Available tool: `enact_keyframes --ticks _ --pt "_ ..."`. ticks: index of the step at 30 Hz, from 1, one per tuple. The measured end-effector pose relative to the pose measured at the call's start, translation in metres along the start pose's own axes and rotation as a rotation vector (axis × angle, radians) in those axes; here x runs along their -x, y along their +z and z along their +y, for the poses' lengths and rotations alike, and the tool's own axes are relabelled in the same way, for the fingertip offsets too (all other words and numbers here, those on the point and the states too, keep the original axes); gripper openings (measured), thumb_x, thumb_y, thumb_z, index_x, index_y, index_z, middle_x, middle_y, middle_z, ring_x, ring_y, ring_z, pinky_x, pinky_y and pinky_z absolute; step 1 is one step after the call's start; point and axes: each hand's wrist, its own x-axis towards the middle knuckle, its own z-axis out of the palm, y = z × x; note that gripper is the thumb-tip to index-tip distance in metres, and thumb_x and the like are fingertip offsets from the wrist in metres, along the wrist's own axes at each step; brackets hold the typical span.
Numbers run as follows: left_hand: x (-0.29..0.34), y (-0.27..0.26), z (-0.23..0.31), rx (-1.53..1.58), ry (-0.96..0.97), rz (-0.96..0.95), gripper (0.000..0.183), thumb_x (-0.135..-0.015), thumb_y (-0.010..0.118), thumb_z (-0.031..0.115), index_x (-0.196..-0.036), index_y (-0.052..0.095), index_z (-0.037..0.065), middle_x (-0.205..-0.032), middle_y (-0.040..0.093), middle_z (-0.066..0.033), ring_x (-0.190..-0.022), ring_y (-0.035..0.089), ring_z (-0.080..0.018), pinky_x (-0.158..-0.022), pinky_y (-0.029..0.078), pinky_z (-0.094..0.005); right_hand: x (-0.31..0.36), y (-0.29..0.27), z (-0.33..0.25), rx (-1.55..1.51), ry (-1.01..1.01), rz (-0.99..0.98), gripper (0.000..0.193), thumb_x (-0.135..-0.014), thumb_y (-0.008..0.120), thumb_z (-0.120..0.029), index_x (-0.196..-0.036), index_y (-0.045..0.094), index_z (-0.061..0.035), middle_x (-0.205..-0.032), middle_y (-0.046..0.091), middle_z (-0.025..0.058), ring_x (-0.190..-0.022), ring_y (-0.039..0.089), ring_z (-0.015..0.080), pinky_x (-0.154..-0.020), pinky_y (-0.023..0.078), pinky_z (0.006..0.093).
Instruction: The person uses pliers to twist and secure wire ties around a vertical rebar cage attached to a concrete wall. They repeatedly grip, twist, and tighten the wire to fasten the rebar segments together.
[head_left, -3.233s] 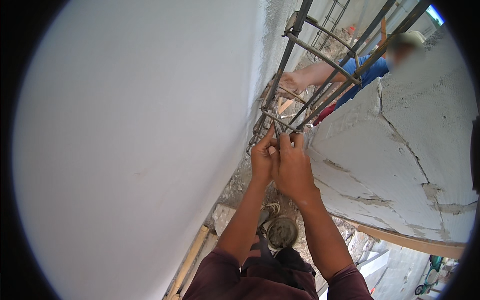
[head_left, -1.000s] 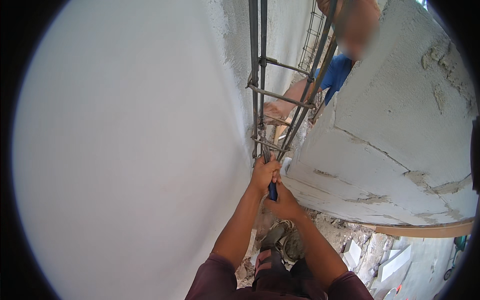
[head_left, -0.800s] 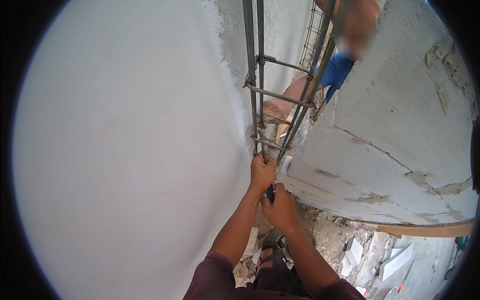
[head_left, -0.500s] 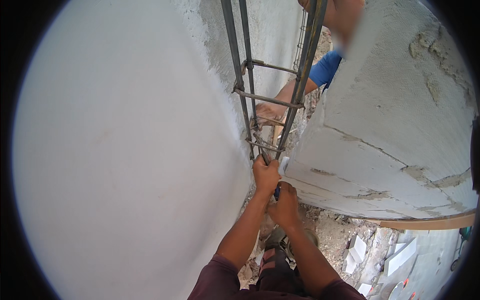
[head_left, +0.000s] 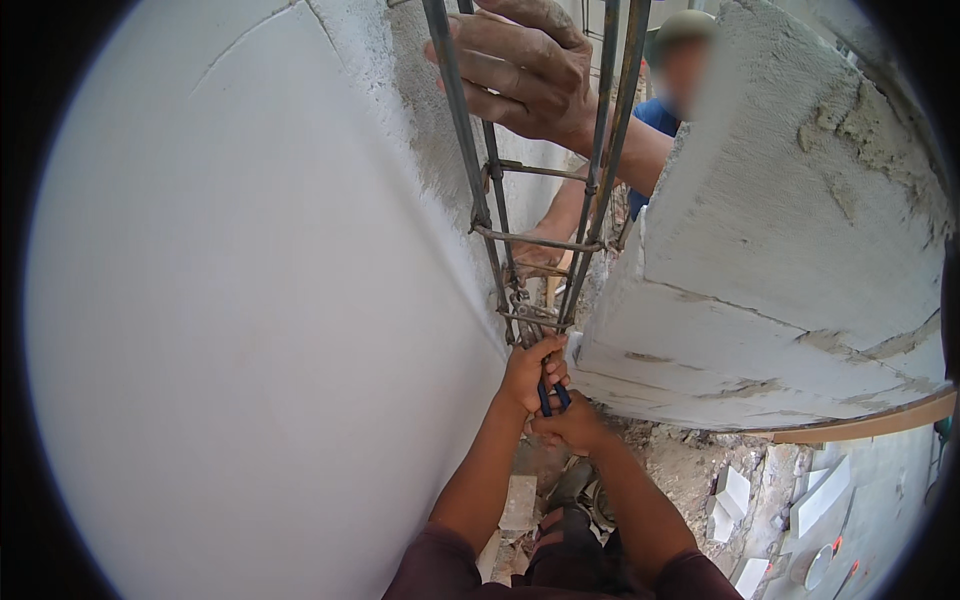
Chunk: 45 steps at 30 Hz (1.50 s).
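Observation:
My left hand [head_left: 532,372] is closed round the upper part of a pair of blue-handled pliers [head_left: 545,398]. Lower down, my right hand [head_left: 572,420] grips the handles. The grey metal end of the pliers points up at a thin cross tie of the rebar cage [head_left: 525,240], whose dark upright bars rise between two walls. Exactly what the jaws touch cannot be made out. A co-worker's dusty hand [head_left: 525,75] reaches across the bars at the top; the co-worker's other hand [head_left: 535,262] is lower, behind the cage.
A smooth white wall [head_left: 240,300] fills the left side. On the right stands a pale block wall [head_left: 740,240] with rough mortar joints. Rubble [head_left: 680,465] covers the ground, with white block pieces [head_left: 733,492] and a bucket [head_left: 818,567] at the lower right. A co-worker in blue leans in behind.
The co-worker's upper hand has come across the bars, and the co-worker's head now shows. My right hand has dropped slightly, and both blue handles are now visible. The view has shifted slightly.

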Motion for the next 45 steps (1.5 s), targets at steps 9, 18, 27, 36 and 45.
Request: enact_keyframes --ticks 9,18,27,36,45 --pt "-0.017 0.008 -0.026 -0.223 0.146 0.273 0.028 -0.093 0.065 0.016 -0.072 0.048 0.012 -0.057 0.042 0.0021 -0.046 0.040 -0.0118 -0.044 0.036 -0.0314 0.001 0.023 0.029 1.003 -0.554 0.854 0.048 -0.078 0.079 -0.014 -0.116 0.056 0.0048 -0.093 0.066 0.0198 -0.086 0.066 0.0410 -0.078 0.052 0.0511" --pt "-0.028 -0.012 -0.046 -0.675 0.550 0.543 0.017 -0.089 0.072 0.014 -0.080 0.062 0.004 -0.066 0.057 -0.0004 -0.059 0.054 -0.0116 -0.055 0.044 -0.0300 -0.029 0.021 0.041 0.820 -0.453 0.671 0.036 -0.078 0.079 -0.016 -0.101 0.061 0.0050 -0.080 0.069 0.0238 -0.076 0.068 0.0449 -0.068 0.053 0.0476" --pt "-0.002 -0.024 0.024 -0.929 0.220 0.157 0.026 -0.085 0.078 0.024 -0.080 0.061 0.006 -0.066 0.059 -0.0012 -0.059 0.055 -0.0152 -0.058 0.047 -0.0321 -0.012 0.013 0.014 0.069 -0.157 0.015 0.019 -0.081 0.084 -0.010 -0.081 0.065 -0.0057 -0.066 0.062 0.0000 -0.058 0.061 0.0128 -0.055 0.047 0.0324" --pt "-0.022 -0.023 -0.007 -0.230 0.139 0.135 0.033 -0.092 0.066 0.023 -0.068 0.046 0.013 -0.057 0.044 0.0021 -0.045 0.041 -0.0086 -0.041 0.034 -0.0307 -0.004 0.012 0.031 0.473 -0.297 0.403 0.033 -0.083 0.078 -0.010 -0.108 0.061 0.0036 -0.079 0.062 0.0086 -0.064 0.062 0.0287 -0.065 0.053 0.0428" --pt "-0.059 -0.035 -0.048 -0.597 0.448 0.546 0.035 -0.091 0.066 0.026 -0.077 0.062 -0.006 -0.065 0.063 -0.0123 -0.055 0.060 -0.0199 -0.050 0.042 -0.0388 -0.038 0.023 0.055 0.990 -0.358 0.873 0.036 -0.081 0.075 -0.020 -0.105 0.066 0.0043 -0.078 0.068 0.0154 -0.079 0.068 0.0415 -0.080 0.051 0.0545"
